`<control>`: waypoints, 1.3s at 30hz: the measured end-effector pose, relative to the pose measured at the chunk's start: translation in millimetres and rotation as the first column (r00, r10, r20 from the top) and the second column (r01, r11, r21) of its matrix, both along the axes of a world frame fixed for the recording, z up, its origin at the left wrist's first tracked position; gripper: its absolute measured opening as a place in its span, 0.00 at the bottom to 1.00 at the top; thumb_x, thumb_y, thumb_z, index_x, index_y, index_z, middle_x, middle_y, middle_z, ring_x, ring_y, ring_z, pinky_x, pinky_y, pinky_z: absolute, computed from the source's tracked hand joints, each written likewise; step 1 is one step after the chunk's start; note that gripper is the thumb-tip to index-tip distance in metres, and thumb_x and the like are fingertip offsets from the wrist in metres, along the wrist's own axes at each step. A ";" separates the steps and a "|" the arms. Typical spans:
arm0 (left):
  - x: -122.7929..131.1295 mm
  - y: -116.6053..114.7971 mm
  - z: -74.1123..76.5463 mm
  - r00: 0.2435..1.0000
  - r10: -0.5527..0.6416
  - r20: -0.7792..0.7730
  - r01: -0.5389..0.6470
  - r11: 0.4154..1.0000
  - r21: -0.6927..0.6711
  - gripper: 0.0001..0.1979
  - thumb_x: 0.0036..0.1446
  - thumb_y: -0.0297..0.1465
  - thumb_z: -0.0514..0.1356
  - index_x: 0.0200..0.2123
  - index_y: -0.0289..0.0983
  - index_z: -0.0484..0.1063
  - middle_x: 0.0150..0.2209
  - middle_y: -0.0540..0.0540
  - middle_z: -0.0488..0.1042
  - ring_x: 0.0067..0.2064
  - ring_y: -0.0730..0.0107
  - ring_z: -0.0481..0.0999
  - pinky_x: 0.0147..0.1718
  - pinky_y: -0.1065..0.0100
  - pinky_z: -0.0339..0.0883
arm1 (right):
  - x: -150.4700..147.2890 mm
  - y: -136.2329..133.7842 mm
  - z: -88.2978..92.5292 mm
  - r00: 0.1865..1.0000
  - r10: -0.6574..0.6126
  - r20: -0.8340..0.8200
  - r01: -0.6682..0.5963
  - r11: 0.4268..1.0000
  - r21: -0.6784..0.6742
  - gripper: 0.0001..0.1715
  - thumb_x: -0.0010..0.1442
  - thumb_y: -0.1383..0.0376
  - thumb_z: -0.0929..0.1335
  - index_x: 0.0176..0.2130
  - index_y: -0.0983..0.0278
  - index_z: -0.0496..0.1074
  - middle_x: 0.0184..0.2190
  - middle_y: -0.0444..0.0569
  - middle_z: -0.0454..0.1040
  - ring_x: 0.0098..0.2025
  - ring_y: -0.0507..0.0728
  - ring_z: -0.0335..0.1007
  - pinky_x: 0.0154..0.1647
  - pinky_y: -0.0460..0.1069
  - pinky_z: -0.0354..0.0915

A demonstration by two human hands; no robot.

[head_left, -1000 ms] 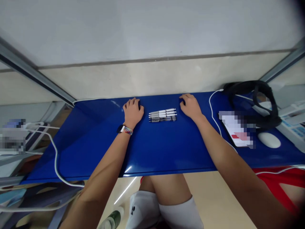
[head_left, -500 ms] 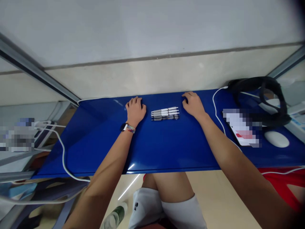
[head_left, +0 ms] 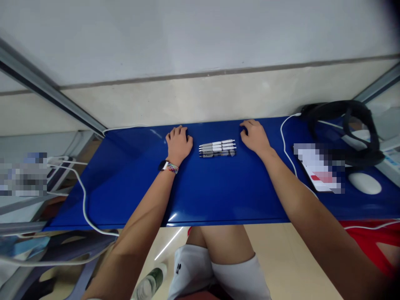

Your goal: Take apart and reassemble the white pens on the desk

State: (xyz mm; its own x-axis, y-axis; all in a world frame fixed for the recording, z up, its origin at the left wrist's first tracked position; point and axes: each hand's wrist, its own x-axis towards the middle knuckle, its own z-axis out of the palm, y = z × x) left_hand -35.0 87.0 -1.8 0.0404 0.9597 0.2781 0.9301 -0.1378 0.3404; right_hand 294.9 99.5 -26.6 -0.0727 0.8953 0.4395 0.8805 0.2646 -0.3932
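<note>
Several pens [head_left: 218, 148] lie side by side in a neat row on the blue tabletop [head_left: 212, 187], their clips toward the right. The upper ones have white and grey barrels; the lowest look dark or clear. My left hand [head_left: 179, 143] rests on the table just left of the pens, fingers spread and holding nothing. On its wrist are a watch and a colourful band. To the right of the pens, my right hand [head_left: 253, 135] lies on the table with fingers loosely bent and apart, nothing in it. Neither hand touches a pen.
At the right are a phone [head_left: 318, 171] with a blurred screen, a white mouse [head_left: 365, 183], a black headset-like strap [head_left: 359, 121] and a white cable [head_left: 283, 137]. Another white cable [head_left: 84, 200] crosses the left edge. A wall [head_left: 187, 100] backs the table. A bottle [head_left: 151, 283] stands below.
The view has shifted very slightly. Both hands and the pens stay in the same places on the table.
</note>
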 end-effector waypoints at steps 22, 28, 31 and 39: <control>0.1 0.4 -2.0 1.000 0.001 -0.006 -0.001 1.000 0.007 0.26 0.70 0.34 0.53 0.68 0.39 0.73 0.74 0.34 0.69 0.76 0.38 0.65 0.75 0.35 0.53 | 1.5 0.7 -1.1 1.000 0.007 -0.008 -0.007 1.000 -0.009 0.26 0.66 0.70 0.64 0.57 0.64 0.82 0.58 0.64 0.81 0.61 0.76 0.74 0.64 0.71 0.70; -0.1 0.9 -2.1 1.000 -0.004 0.004 0.004 1.000 0.007 0.26 0.70 0.34 0.53 0.68 0.40 0.73 0.74 0.35 0.70 0.76 0.37 0.65 0.75 0.34 0.54 | 0.7 -0.3 0.5 1.000 0.007 -0.015 -0.007 1.000 -0.013 0.25 0.66 0.70 0.64 0.56 0.65 0.82 0.57 0.64 0.81 0.60 0.76 0.75 0.65 0.71 0.70; 0.2 0.6 -1.0 1.000 -0.002 0.005 0.002 1.000 -0.002 0.26 0.70 0.34 0.53 0.68 0.40 0.73 0.74 0.35 0.69 0.76 0.38 0.64 0.75 0.34 0.54 | -0.2 -1.3 1.6 1.000 0.003 -0.012 -0.003 1.000 -0.014 0.25 0.66 0.71 0.63 0.56 0.66 0.82 0.58 0.65 0.81 0.60 0.76 0.75 0.65 0.70 0.70; 0.9 -0.1 -1.0 1.000 -0.001 0.003 0.001 1.000 -0.012 0.26 0.70 0.34 0.53 0.68 0.40 0.72 0.75 0.35 0.68 0.77 0.38 0.63 0.75 0.35 0.53 | -0.2 -1.7 2.4 1.000 0.008 -0.021 -0.008 1.000 -0.015 0.26 0.65 0.70 0.64 0.56 0.65 0.83 0.58 0.64 0.81 0.61 0.76 0.75 0.65 0.70 0.70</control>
State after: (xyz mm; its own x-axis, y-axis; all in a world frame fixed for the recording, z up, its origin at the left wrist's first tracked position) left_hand -34.1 86.9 -2.8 0.0410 0.9631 0.2662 0.9289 -0.1348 0.3449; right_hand 294.7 97.7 -24.2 -0.0710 0.9014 0.4271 0.8698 0.2655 -0.4158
